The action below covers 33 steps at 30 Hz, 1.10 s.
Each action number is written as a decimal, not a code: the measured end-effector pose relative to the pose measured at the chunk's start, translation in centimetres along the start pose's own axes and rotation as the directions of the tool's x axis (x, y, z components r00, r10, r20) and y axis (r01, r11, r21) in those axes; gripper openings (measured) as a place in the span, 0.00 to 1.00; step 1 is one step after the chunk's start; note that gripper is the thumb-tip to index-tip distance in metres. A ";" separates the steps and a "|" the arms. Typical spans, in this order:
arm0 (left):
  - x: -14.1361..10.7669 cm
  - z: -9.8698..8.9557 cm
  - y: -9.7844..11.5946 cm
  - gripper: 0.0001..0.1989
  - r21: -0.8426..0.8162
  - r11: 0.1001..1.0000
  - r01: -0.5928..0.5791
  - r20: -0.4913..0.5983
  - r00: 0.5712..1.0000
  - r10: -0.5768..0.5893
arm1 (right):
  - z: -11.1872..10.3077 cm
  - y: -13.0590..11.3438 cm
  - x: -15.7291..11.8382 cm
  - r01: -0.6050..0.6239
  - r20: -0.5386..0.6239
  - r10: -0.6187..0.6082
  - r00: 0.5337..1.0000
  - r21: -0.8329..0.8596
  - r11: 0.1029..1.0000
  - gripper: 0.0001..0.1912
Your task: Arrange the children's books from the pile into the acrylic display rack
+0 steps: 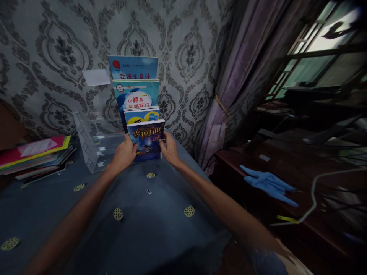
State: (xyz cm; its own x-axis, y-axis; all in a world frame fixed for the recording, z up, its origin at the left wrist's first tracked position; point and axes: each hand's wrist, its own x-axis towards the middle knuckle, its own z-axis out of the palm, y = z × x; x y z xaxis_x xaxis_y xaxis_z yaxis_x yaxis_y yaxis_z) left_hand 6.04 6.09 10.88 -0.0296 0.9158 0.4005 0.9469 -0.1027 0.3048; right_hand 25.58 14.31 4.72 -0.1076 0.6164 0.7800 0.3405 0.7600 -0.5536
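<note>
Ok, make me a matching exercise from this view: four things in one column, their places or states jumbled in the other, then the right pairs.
Things
1. dark blue book with gold lettering
2. limp light blue glove
3. purple fabric curtain
4. flat pile with a pinkish-red top

Places or states
A. gathered by a yellowish band
B. left of the clear plastic rack
C. held between left hand and right hand
D. lying on the dark reddish-brown surface

Pairs: 1-C, 2-D, 3-A, 4-B
</note>
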 end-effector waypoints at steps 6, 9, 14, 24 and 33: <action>0.2 -0.7 -0.5 0.19 0.002 1.000 0.006 0.040 0.999 -0.006 | 0.2 0.1 0.7 -0.087 0.008 0.086 0.996 0.070 0.994 0.11; 0.1 -1.0 -1.2 0.17 -0.066 0.997 -0.032 0.028 0.999 0.034 | 0.1 0.1 0.7 -0.099 0.046 0.093 0.995 0.155 0.983 0.10; -0.1 -1.0 -1.7 0.14 -0.157 0.985 -0.068 -0.002 0.998 0.068 | 0.2 0.2 0.6 -0.102 0.074 0.089 0.993 0.204 0.974 0.11; -1.0 -0.2 0.8 0.14 0.249 0.963 0.098 0.117 0.985 -0.130 | 0.2 1.1 -2.0 -0.109 -0.002 0.109 0.994 -0.116 0.987 0.18; -0.8 0.9 0.1 0.17 0.224 0.962 0.158 0.195 0.960 -0.203 | 1.6 1.4 -2.3 -0.149 -0.012 0.149 0.989 -0.116 0.982 0.26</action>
State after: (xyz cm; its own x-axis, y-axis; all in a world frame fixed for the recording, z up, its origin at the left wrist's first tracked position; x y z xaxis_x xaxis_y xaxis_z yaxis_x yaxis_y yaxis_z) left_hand 6.41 5.71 9.86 -0.1586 0.9752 0.1541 0.9775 0.1332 0.1634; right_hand 24.84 14.28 1.69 -0.0444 0.7201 0.6925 0.4587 0.6305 -0.6262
